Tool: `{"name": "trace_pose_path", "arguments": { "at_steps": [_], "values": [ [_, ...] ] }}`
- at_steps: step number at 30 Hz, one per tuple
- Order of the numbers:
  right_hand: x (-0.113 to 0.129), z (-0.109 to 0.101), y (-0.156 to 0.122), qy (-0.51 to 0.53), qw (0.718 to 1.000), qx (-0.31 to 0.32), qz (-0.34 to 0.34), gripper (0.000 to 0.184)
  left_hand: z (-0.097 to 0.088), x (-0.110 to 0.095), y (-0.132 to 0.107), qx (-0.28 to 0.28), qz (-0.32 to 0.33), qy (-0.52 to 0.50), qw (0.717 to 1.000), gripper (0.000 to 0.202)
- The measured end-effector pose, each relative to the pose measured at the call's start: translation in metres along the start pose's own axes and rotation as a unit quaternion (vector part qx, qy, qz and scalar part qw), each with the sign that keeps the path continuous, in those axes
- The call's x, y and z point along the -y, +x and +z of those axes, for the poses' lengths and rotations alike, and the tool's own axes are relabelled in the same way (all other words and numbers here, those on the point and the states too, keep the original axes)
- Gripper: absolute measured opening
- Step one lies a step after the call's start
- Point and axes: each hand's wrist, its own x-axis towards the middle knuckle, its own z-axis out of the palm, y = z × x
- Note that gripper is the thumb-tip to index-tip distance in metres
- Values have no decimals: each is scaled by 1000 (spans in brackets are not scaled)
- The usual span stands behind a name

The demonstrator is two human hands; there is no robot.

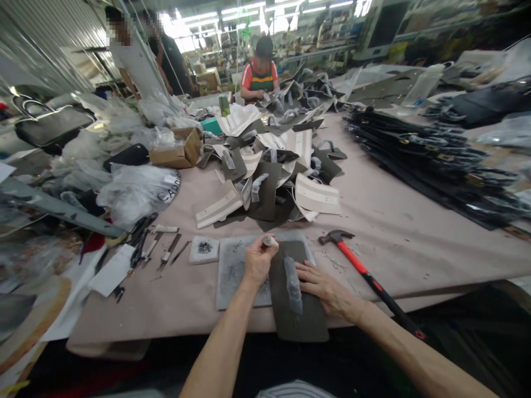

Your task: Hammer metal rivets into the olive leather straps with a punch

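Observation:
My left hand (258, 262) is closed around a short upright metal rod, perhaps a punch (269, 241); only its round top end shows, and its lower part is hidden. It stands at the left edge of a dark grey-green panel (301, 326). A plastic-wrapped handle (293, 287) runs along the middle of this panel. My right hand (327, 287) lies with its fingers stretched out on the panel, fingertips close to the handle. Under the panel's upper part is a grey slab (232, 290), which bears small scraps. A claw hammer with a red and black grip (365, 271) lies to the right.
A small tray of metal bits (204, 250) sits left of the slab, beside several thin tools (169, 251). Similar panels (265, 188) are heaped ahead. Black bag pieces (431, 160) are stacked at right, and a cardboard box (176, 149) at left. A co-worker (259, 77) sits across the table.

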Motion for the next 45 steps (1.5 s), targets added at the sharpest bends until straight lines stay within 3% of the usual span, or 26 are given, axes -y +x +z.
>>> {"name": "trace_pose_path", "arguments": {
  "at_steps": [5,17,26,32,35,37,38,40,42,45],
  "values": [
    [-4,2,-2,36,999,-7,-5,44,17,9,11,32,1,30,999,34],
    [-7,5,-5,40,999,-28,-2,45,13,10,8,68,10,96,993,16],
    [-13,13,-8,27,999,-33,-20,50,11,10,11,91,10,119,989,15],
    [-2,-4,-13,-8,999,-36,-10,57,9,4,14,133,39,177,974,10],
    [-9,-15,-37,-89,984,-135,80,52,9,0,16,171,54,199,963,9],
    [-21,-18,-60,-165,938,-223,210,43,9,0,17,186,62,207,959,9],
    [-28,-18,-71,-198,908,-237,282,40,9,0,17,189,65,209,957,10],
    [-38,-17,-89,-226,865,-204,399,37,10,1,17,192,74,211,956,10],
    [-42,-17,-98,-179,850,-161,468,28,10,3,16,197,86,219,952,10],
    [-33,-25,-92,70,818,-170,545,11,10,5,14,201,101,233,946,10]
  ]
}}
